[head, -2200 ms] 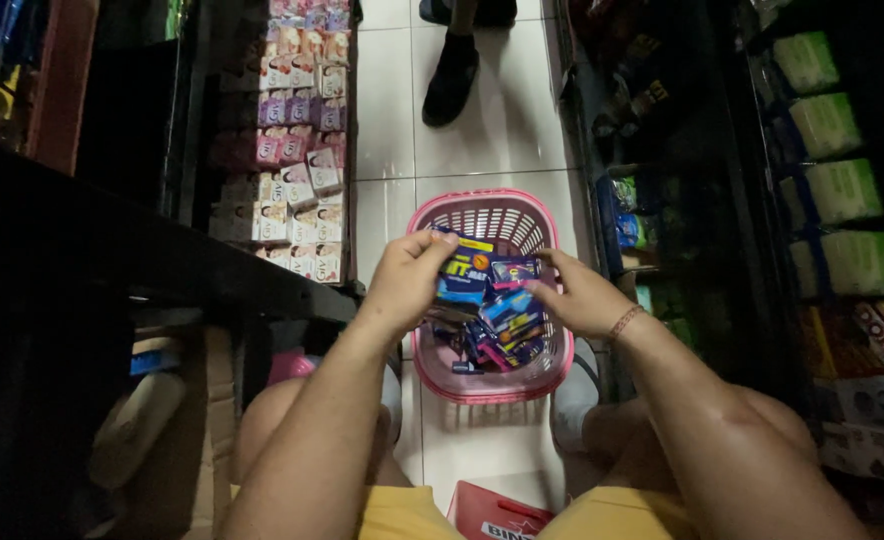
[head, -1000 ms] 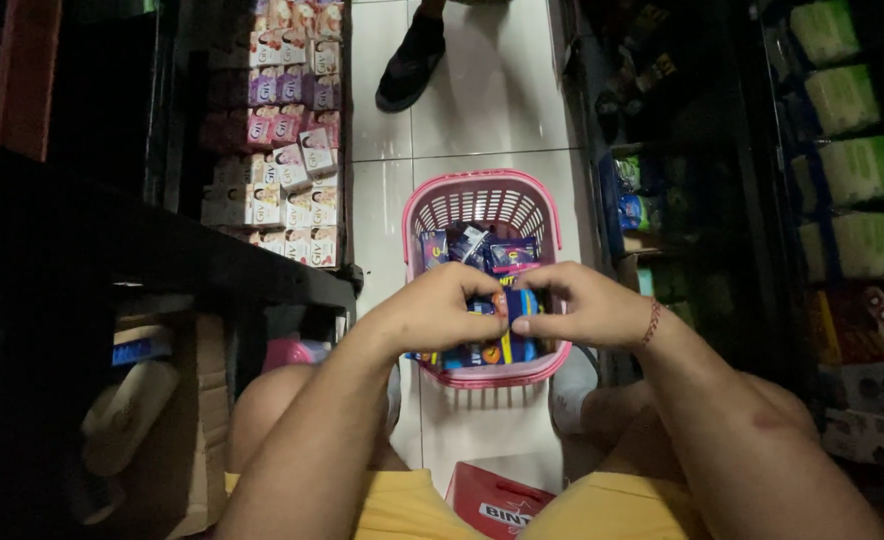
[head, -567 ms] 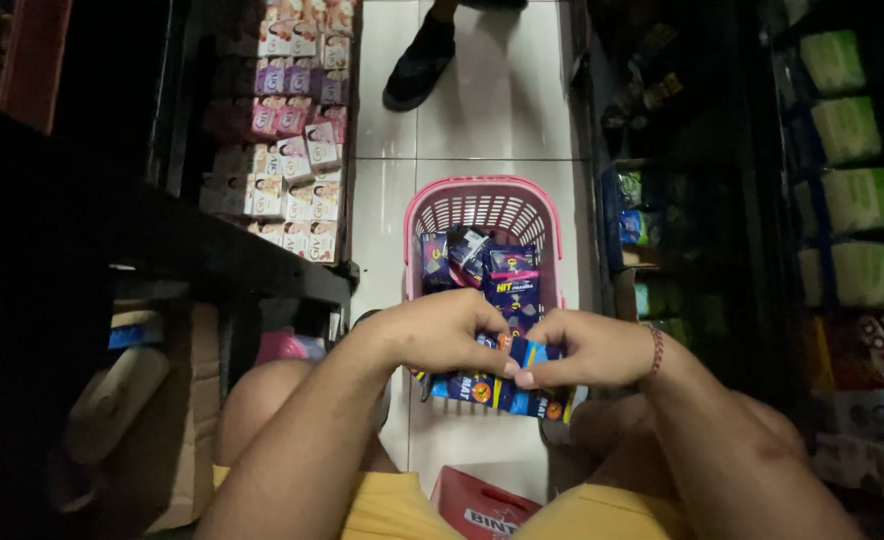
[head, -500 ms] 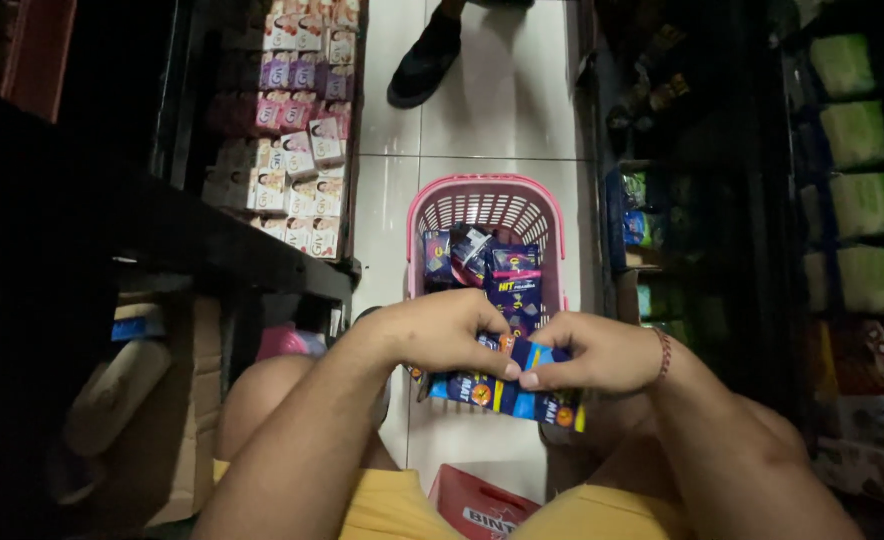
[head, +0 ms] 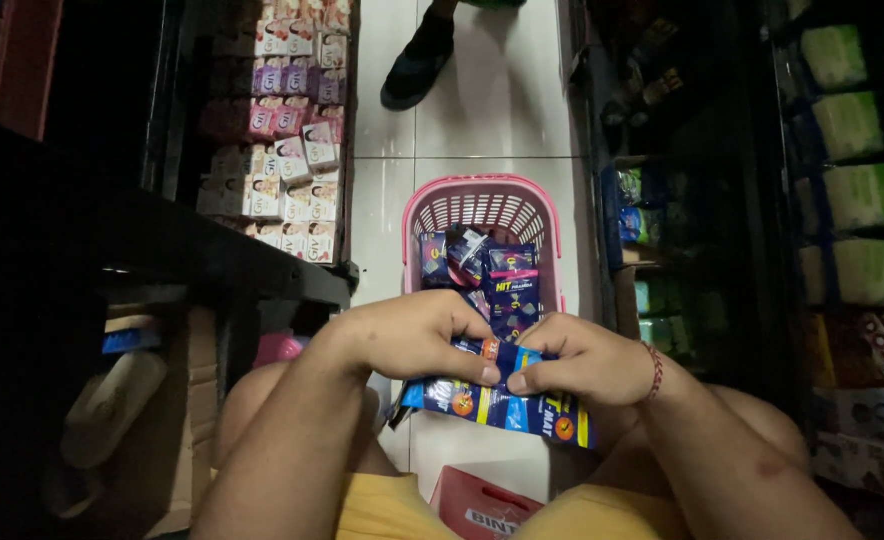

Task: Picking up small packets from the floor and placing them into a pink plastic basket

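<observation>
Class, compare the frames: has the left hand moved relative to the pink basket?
Yes. The left hand has drawn back from inside the pink basket toward the person's body, gripping blue packets.

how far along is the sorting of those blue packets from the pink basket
Partly done, at a guess. In hand: the left hand and right hand together grip a bunch of blue packets above the near end of the pink basket. Left: more dark blue sachets lie loose inside the basket. No finished pile of these packets is visible outside it, so what is already done cannot be told.
</observation>
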